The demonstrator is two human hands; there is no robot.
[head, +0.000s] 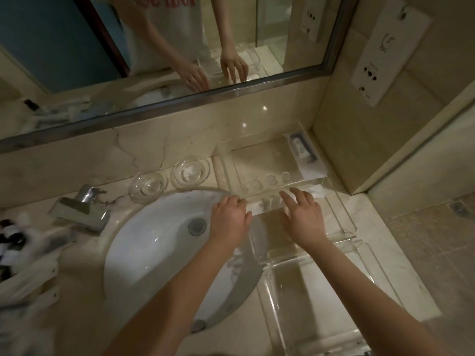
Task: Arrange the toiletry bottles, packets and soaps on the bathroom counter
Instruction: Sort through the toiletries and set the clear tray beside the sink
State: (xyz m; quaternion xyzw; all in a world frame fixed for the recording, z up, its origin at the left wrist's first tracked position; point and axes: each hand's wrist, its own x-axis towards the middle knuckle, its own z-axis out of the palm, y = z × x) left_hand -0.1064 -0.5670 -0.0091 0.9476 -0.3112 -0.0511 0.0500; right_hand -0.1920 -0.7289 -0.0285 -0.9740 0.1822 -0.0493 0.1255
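Note:
A clear acrylic organizer (267,160) stands on the counter right of the sink, against the back wall. My left hand (228,219) curls its fingers over the organizer's front left corner. My right hand (303,214) lies palm down on its front edge with fingers spread. A blue and white packet (302,147) lies in its back right compartment. Small white packets (257,208) show through the acrylic near my fingers, one more white packet (317,191) by the right front corner. Dark bottles and white packets (15,242) lie blurred at the far left.
Two upturned glass cups (147,186) (190,172) stand behind the white sink (154,242). The chrome faucet (82,206) is at the left. A second clear acrylic tray (308,283) lies nearer me. A mirror (154,47) runs along the back; a tiled wall closes the right.

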